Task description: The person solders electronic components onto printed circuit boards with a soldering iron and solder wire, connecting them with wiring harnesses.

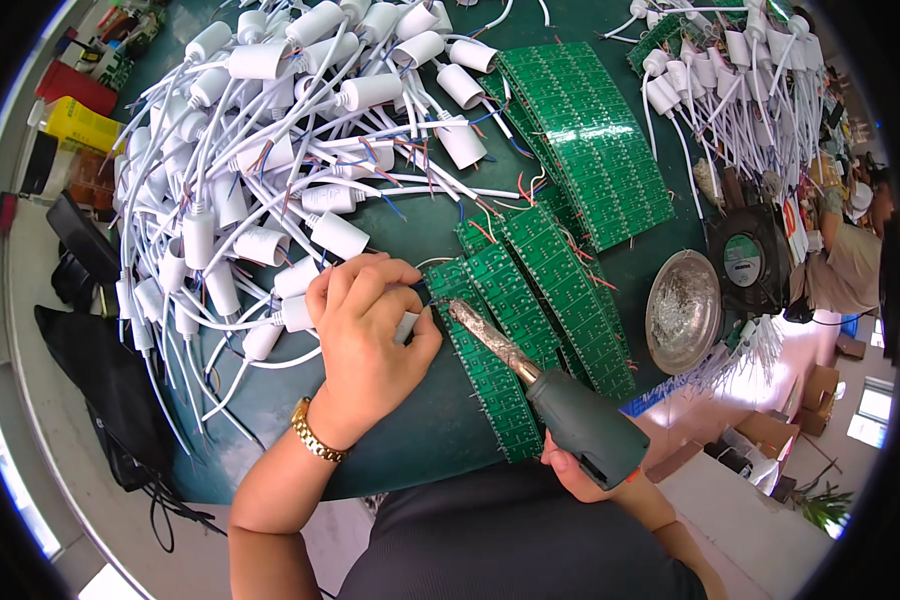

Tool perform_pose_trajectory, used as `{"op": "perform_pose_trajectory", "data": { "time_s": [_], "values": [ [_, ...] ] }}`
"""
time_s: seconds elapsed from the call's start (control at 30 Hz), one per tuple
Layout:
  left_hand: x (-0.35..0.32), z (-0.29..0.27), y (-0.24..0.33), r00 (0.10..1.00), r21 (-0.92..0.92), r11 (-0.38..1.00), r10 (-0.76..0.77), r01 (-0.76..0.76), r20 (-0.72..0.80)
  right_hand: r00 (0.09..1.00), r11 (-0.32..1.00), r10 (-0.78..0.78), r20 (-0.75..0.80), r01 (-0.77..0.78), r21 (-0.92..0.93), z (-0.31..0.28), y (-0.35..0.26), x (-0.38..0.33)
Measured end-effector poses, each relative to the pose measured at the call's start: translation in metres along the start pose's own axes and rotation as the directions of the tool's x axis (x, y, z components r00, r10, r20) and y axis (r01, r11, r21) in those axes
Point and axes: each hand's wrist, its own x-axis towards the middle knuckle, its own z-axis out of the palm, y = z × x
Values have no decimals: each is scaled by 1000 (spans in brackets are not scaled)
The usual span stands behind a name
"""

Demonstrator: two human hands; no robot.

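Note:
My left hand is closed around a white lamp socket with its wires, pressed against the near end of a green circuit board strip. My right hand is mostly hidden under the grey-green handle of a soldering iron. The iron's crusted tip touches the strip next to my left fingers. More green strips lie fanned beside it on the dark green table.
A big heap of white wired sockets fills the table's left and back. Curved green board panels lie at the back, another socket pile at the right. A round metal dish and black fan stand right. Another person sits at the far right.

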Motion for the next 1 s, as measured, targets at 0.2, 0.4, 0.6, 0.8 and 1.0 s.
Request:
{"op": "perform_pose_trajectory", "data": {
  "time_s": [0.2, 0.4, 0.6, 0.8, 1.0],
  "values": [
    [0, 1, -1, 1000, -12, 1000, 1, -1, -18, 999, 1000, -10, 49, 8, 30, -1, -9, 6],
    [-2, 1, -2, 1000, -14, 1000, -1, 1, -25, 996, 992, 68, 48, -73, 98, 3, 3, -3],
    [-1, 2, -2, 1000, -26, 1000, 7, -7, -25, 994, 915, 105, -28, -85, 395, 9, 12, -20],
    [-2, 2, -2, 999, -2, 1000, 17, -17, -29, 993, 853, 38, -108, 24, 521, 11, 6, -17],
    [-1, 3, -2, 999, -15, 1000, 5, -6, -33, 975, 798, 181, -130, -68, 599, 11, -3, -18]
  ]
}}
